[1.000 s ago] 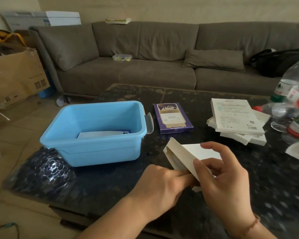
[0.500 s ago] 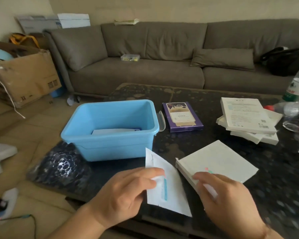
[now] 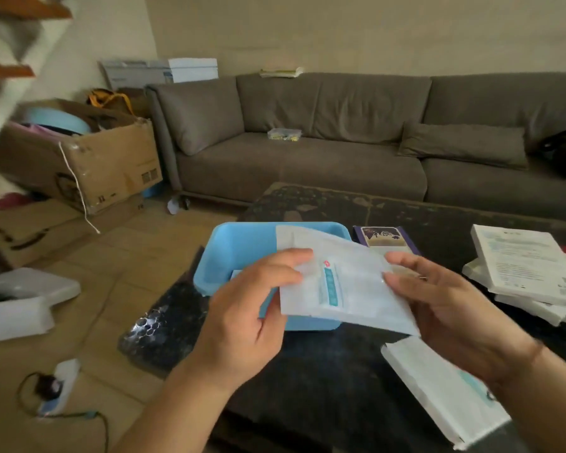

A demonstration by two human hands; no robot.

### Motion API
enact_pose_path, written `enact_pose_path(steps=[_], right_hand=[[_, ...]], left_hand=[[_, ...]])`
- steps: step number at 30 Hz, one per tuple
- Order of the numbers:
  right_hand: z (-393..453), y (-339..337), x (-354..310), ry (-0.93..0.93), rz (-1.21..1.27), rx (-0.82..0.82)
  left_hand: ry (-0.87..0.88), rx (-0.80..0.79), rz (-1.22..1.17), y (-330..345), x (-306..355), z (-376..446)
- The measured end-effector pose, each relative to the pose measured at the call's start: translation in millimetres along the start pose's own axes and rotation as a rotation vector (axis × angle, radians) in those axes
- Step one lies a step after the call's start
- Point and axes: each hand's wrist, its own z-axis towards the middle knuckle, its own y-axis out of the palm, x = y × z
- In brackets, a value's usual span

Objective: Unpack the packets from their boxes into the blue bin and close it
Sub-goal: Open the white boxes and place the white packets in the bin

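Behind everything, a long grey-brown sofa (image 3: 324, 148) fills the far side of the room, with a torn cardboard carton (image 3: 89, 165) on the tiled floor to its left. Nearer, the dark speckled table (image 3: 324, 380) carries the blue bin (image 3: 239, 253), open at the top, with a pale packet lying inside it. At the table's right edge sits a stack of white boxes (image 3: 523, 269), and a single white box (image 3: 445, 393) lies on the near right part of the table below the right forearm. A small purple box (image 3: 386, 237) lies just beside the bin's right wall. Above the bin's near right corner, both hands hold one flat white packet (image 3: 350, 286) with a teal strip printed on it: the left hand (image 3: 252, 308) pinches its left edge between thumb and fingers, and the right hand (image 3: 445, 299) grips its right edge, fingers curled over the front.
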Motion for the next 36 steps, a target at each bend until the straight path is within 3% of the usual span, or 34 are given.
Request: enact_pose_path(steps=[4, 10, 20, 28, 36], right_hand=[[48.5, 17.6, -33.0, -0.139, -0.271, 0.111], [100.2, 61.1, -33.1, -0.167, -0.662, 0.118], [141.7, 95.8, -4.0, 0.131, -0.829, 0.011], [155.8, 100.4, 2.3, 0.226, -1.475, -0.138], [163.9, 101.1, 5.6, 0.33, -1.485, -0.17]], left_hand=[[-0.191, 0.11, 0.247, -23.8, -37.6, 19.6], [-0.537, 0.32, 0.228, -45.9, -65.5, 25.7], [-0.582, 0.318, 0.224, -50.2, -75.6, 27.4], [-0.583, 0.332, 0.209, -49.2, -72.9, 29.6], [-0.592, 0.331, 0.202, -49.6, -72.9, 27.0]])
